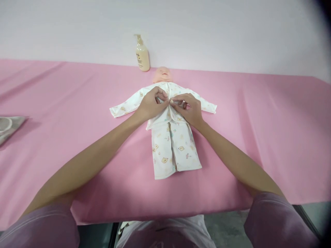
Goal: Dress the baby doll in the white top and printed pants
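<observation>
My left hand [151, 105] and right hand [188, 110] met at the chest of a baby doll [163, 74] that lay face-up near the middle of the pink tabletop [258, 120], its head toward the wall. Both hands were pinched onto the front of the doll's printed shirt [165, 103], fingertips almost touching around a small button [171, 101] on the centre seam; whether the button was already through its hole I could not tell. The matching trousers [174, 148] lay flat below, legs toward me, and the sleeves were spread to either side. A pump bottle [142, 55] stood upright just beyond the doll's head, and a grey cloth [9, 127] sat at the far left edge, well apart. In my judgement the main risks were these: the button could slip from so small a pinch; a pull across the seam could drag the light doll sideways or bunch the shirt; and uneven tension could mate the button with the wrong hole, leaving the front skewed.
</observation>
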Available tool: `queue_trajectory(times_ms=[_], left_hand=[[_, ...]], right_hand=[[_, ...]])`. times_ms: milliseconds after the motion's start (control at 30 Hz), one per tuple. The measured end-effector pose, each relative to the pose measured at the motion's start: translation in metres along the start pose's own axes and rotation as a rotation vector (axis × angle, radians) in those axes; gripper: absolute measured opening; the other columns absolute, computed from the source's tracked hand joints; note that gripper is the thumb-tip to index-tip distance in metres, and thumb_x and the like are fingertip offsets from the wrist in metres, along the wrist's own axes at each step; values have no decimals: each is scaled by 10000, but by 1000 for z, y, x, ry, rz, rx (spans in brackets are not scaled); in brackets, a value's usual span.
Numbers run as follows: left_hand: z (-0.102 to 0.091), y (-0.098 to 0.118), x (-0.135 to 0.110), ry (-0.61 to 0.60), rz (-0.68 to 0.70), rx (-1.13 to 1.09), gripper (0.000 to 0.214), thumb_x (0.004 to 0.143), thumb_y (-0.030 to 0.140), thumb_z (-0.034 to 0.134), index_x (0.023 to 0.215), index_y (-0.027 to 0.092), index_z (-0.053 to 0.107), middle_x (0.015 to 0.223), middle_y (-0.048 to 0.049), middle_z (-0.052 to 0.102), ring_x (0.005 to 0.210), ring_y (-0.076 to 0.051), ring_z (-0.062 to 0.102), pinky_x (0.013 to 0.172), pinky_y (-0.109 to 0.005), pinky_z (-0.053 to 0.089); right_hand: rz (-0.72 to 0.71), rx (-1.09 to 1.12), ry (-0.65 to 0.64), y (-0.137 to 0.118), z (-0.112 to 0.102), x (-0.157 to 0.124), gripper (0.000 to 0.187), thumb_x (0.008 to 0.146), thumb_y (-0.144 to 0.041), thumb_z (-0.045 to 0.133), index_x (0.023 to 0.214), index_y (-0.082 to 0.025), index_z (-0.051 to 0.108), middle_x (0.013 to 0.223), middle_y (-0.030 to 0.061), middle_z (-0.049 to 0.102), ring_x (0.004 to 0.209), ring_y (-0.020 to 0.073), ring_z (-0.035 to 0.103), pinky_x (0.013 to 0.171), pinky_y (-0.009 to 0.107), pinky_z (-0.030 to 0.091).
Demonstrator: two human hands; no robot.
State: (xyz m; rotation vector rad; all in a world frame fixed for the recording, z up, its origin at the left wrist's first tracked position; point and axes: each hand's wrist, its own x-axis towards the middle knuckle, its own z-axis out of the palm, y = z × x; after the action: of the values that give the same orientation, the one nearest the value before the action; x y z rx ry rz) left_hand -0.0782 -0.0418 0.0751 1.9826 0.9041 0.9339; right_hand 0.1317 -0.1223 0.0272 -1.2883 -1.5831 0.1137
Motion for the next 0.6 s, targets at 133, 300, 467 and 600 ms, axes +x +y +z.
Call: queue_trajectory(times_ms=[133, 300, 467, 600], left_hand=[[-3, -5, 0, -57, 15, 38, 267, 904, 220, 878, 1096, 238, 694, 990, -9, 810, 658, -127, 567, 671, -289, 461], [-4, -6, 2, -32, 62, 143, 371, 895, 282, 907, 1176, 253, 666, 993, 15, 746, 679, -142, 588, 700, -312, 465], [-7, -16, 23, 78, 66, 202, 241, 979, 294, 815, 1187, 237, 707, 1181, -49, 769, 786, -170, 629, 792, -331, 520], [-11, -18, 42, 47, 98, 263, 156, 983, 280, 803, 1117, 201, 816, 1197, -98, 801, 899, -209, 671, 944, -359, 539]], right_hand=[[64, 85, -102, -11, -12, 8, 544, 1053, -816, 771, 1259, -313, 796, 1253, 83, 831, 973, 239, 737, 811, 383, 630], [282, 19, -158, -28, -13, 41, 507, 1052, -735, 818, 1198, -272, 672, 1102, 58, 815, 952, 233, 751, 874, 367, 614], [375, -242, -273, -31, -7, 83, 249, 1004, -400, 871, 1035, -240, 683, 1039, 65, 830, 1020, 274, 761, 1019, 430, 607], [380, -283, -329, -30, -14, 95, 76, 943, -245, 842, 945, -218, 771, 1014, 80, 846, 991, 282, 773, 1011, 442, 622]])
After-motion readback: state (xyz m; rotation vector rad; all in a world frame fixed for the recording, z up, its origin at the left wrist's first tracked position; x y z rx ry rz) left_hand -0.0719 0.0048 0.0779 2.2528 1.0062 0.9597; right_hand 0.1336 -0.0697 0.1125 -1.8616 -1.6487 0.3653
